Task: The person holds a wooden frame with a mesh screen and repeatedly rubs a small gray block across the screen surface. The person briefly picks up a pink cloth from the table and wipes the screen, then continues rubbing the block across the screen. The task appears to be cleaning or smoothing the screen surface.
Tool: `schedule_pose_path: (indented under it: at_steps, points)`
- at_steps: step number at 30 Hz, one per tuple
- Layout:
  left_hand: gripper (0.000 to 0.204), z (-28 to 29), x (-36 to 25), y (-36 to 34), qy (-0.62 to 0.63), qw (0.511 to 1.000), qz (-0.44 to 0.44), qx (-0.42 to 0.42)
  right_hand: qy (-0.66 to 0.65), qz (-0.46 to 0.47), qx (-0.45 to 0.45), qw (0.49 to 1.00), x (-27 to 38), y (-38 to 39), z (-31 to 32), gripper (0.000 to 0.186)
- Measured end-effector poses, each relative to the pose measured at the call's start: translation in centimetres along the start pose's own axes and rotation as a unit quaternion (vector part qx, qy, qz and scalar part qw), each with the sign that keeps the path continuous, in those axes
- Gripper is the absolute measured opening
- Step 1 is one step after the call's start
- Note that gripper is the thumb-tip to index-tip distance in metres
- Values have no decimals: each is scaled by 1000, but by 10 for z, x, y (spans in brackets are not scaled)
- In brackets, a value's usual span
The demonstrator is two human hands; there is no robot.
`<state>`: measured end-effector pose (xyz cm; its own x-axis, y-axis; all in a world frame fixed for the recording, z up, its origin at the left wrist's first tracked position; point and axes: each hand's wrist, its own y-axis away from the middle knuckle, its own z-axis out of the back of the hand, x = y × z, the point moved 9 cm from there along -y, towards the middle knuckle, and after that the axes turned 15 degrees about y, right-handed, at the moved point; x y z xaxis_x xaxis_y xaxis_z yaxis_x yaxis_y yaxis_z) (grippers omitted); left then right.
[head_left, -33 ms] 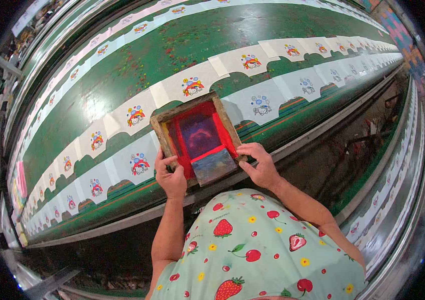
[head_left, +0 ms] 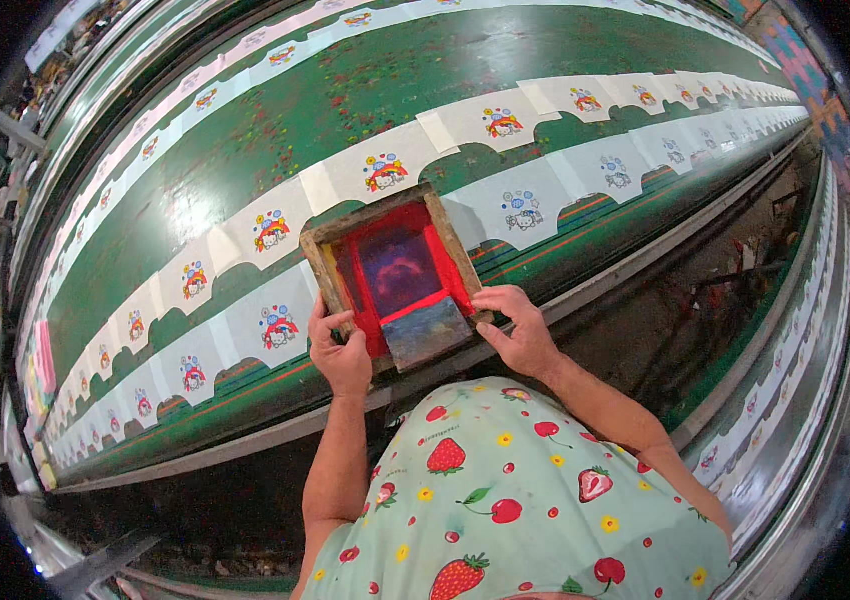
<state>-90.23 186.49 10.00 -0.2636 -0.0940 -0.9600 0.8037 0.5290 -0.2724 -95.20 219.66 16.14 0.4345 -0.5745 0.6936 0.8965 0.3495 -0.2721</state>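
A small wooden screen-printing frame (head_left: 365,216) lies at the near edge of the green table, tilted a little. My left hand (head_left: 342,352) grips its near left corner, fingers curled over the side rail. At the near right corner my right hand (head_left: 520,328) pinches the wood between thumb and fingers. Red ink lines the inside around a dark purple mesh (head_left: 400,265) with a faint arch shape. A flat grey-blue squeegee (head_left: 428,335) rests inside against the near end, touched by neither hand. Whatever lies beneath the frame is hidden.
White cut pieces run in rows along the green table (head_left: 245,150). Left of the frame, a piece (head_left: 278,328) carries a print with red; on the right, a piece (head_left: 522,210) shows blue and dark lines. Another table with pieces (head_left: 770,400) stands across a dark gap.
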Motion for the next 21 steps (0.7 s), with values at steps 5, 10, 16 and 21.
schedule_pose_path:
  at_steps: [5, 10, 16, 21]
  points:
    - [31, -2, 9, -7, 1, 1000, 8, 9, 2, 23, -5, 1000, -6, -5, 0, 42]
    - [32, -1, 23, -8, 43, 999, 17, 8, 2, 35, -7, 999, -9, -6, 1, 43]
    - [34, -1, 36, -8, 76, 996, 55, 0, 38, 69, -12, 997, 3, -12, 9, 42]
    - [31, 0, 33, -9, 58, 997, 51, -1, 67, 177, 19, 982, 40, -17, -1, 42]
